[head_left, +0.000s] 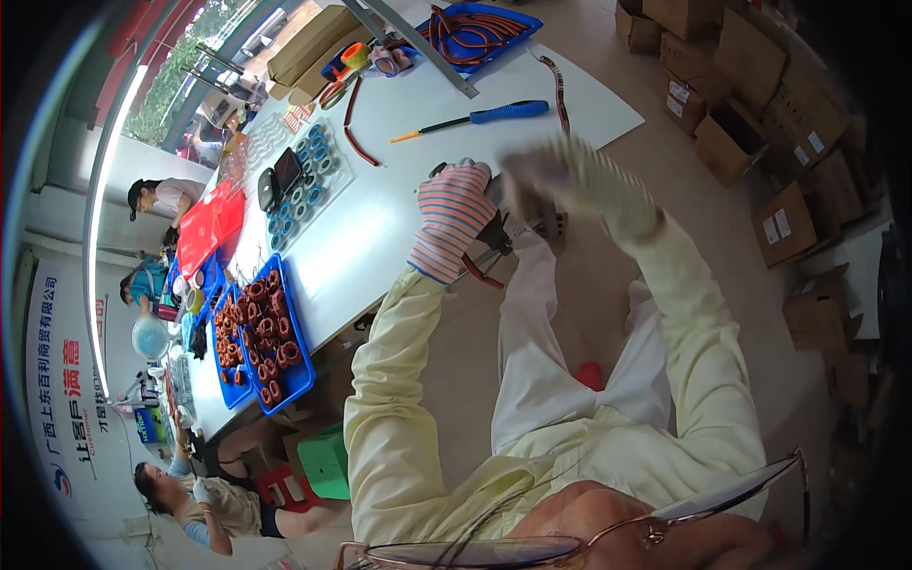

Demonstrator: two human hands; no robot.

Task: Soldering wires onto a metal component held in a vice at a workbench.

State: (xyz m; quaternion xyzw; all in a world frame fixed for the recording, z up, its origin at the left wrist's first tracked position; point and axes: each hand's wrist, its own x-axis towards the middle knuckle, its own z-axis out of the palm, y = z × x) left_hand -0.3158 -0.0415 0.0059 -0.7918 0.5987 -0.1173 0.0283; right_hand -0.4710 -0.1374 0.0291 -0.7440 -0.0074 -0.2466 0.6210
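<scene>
My left hand (454, 211), in a striped pink and grey-blue glove, is at the table's near edge with its fingers curled closed. What it grips is hidden by the glove. A dark metal device (496, 234) shows beside it, partly covered. Below the glove a short reddish-brown strip (483, 274) sticks out. Just right of the device, my right hand (543, 173) is raised and smeared by motion, so its fingers cannot be made out. A screwdriver (508, 111) with a blue handle lies on the white table (399, 190) beyond both hands.
Two blue trays (302, 380) at left hold reddish-brown rings. Farther right, another blue tray (534, 21) holds long brown strips. Clear packs (328, 182) with blue-rimmed rounds lie mid-table. Cardboard boxes (788, 223) line the right floor. Other people (223, 499) work at left.
</scene>
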